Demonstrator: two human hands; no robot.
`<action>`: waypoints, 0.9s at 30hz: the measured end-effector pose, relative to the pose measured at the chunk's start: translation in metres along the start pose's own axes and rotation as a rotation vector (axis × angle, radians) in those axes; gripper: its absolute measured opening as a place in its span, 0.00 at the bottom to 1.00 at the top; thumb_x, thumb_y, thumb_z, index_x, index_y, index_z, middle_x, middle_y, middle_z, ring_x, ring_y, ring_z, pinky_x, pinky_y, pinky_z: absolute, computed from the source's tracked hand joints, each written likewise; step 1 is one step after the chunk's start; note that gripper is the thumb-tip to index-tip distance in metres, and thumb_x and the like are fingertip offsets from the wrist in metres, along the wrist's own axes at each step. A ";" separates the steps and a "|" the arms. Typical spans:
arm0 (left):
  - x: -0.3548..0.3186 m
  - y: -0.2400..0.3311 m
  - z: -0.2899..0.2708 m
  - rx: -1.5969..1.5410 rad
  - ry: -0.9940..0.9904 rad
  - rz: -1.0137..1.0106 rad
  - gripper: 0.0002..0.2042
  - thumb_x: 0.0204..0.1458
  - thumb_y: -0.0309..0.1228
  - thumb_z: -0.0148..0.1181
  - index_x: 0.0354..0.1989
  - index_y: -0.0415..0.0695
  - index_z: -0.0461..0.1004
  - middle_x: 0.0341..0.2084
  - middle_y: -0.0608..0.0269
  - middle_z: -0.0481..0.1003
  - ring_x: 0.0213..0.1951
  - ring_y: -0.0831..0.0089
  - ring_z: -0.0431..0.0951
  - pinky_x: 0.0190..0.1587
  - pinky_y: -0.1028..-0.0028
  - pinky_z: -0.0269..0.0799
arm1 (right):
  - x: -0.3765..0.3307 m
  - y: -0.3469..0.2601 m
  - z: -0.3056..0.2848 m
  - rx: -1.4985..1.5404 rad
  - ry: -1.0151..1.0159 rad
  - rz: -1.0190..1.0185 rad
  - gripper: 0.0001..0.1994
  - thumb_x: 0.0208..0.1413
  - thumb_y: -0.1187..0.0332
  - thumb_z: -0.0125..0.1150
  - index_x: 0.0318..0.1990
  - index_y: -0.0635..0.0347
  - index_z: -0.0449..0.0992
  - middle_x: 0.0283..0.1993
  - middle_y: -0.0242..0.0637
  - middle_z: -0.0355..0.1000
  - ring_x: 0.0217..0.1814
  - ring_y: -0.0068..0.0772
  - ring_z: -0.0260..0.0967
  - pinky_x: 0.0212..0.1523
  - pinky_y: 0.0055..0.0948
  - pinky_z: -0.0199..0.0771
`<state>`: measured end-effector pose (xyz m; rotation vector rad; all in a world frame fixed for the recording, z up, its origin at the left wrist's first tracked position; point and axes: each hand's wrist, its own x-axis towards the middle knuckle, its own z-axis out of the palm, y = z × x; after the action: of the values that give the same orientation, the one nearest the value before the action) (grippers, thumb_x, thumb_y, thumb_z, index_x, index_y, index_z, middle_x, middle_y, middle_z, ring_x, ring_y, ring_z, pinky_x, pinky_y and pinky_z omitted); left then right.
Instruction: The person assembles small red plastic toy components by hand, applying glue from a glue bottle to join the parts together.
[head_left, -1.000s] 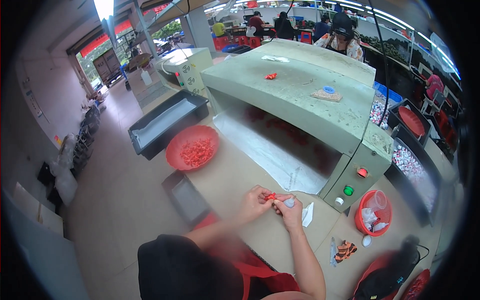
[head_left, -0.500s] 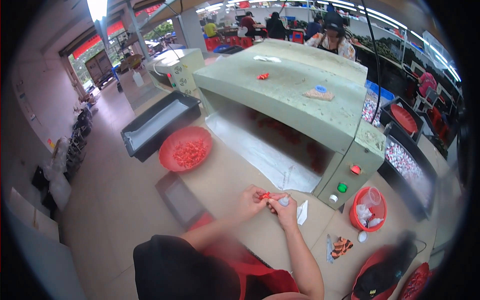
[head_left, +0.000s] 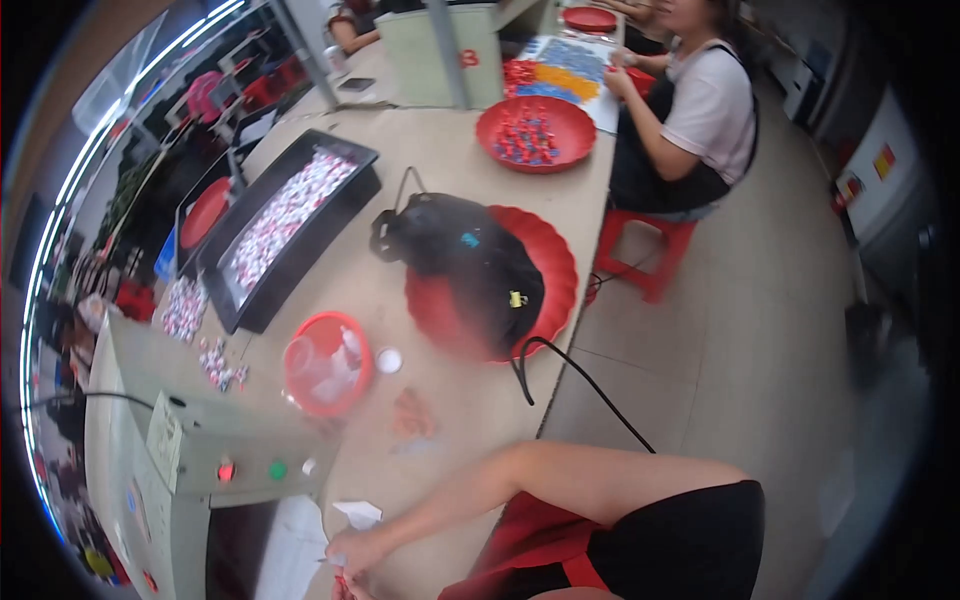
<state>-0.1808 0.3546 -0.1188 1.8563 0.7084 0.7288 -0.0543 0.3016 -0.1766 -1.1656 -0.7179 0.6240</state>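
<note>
My right hand (head_left: 352, 552) rests at the lower edge of the picture on the tan worktable (head_left: 470, 420), fingers pinched on a small red piece (head_left: 340, 581). Its bare forearm reaches in from the right. My left hand is cut off below the frame. A white paper scrap (head_left: 357, 514) lies just above the hand. Beside it stands the pale green machine (head_left: 190, 440) with a red button (head_left: 226, 470) and a green button (head_left: 277, 468).
A small red bowl (head_left: 325, 362) of clear plastic items, a white cap (head_left: 389, 360), a black bag (head_left: 465, 265) on a big red tray (head_left: 555, 290), a black cable (head_left: 575, 385) and a black tray (head_left: 285, 225) of red-white pieces. A seated co-worker (head_left: 700, 110) works by a red bowl (head_left: 535, 132).
The view has swung to the right, off the machine's top and onto the table's right side and the aisle. My hands have slid to the lower left edge, still at the red piece.
</note>
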 end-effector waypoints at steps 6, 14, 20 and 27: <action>0.001 0.008 0.004 0.132 -0.016 0.027 0.18 0.46 0.33 0.64 0.38 0.30 0.71 0.33 0.47 0.74 0.35 0.62 0.75 0.40 0.68 0.73 | -0.011 -0.012 -0.004 0.065 -0.013 0.099 0.10 0.31 0.74 0.65 0.25 0.67 0.73 0.23 0.40 0.72 0.22 0.32 0.71 0.20 0.28 0.71; 0.003 0.009 -0.001 0.136 -0.010 0.029 0.16 0.48 0.34 0.62 0.37 0.31 0.72 0.31 0.49 0.75 0.35 0.64 0.75 0.39 0.69 0.73 | -0.003 -0.008 0.005 0.092 -0.013 0.019 0.08 0.34 0.76 0.65 0.25 0.64 0.72 0.16 0.36 0.69 0.14 0.26 0.67 0.13 0.23 0.66; 0.003 0.009 -0.002 0.234 -0.023 0.104 0.16 0.48 0.35 0.62 0.37 0.32 0.73 0.31 0.50 0.75 0.36 0.63 0.74 0.40 0.69 0.72 | -0.005 -0.013 0.000 0.070 -0.036 0.096 0.10 0.31 0.74 0.65 0.25 0.67 0.72 0.23 0.39 0.72 0.24 0.31 0.71 0.22 0.28 0.71; -0.001 0.022 -0.003 0.256 -0.065 -0.085 0.18 0.50 0.38 0.60 0.41 0.34 0.71 0.37 0.52 0.74 0.37 0.64 0.74 0.42 0.71 0.70 | -0.011 -0.024 -0.002 0.080 -0.056 0.112 0.10 0.31 0.74 0.65 0.24 0.65 0.72 0.21 0.38 0.71 0.19 0.29 0.69 0.18 0.26 0.69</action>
<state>-0.1804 0.3477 -0.0973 2.0572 0.8653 0.5392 -0.0576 0.2853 -0.1557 -1.1233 -0.6724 0.7749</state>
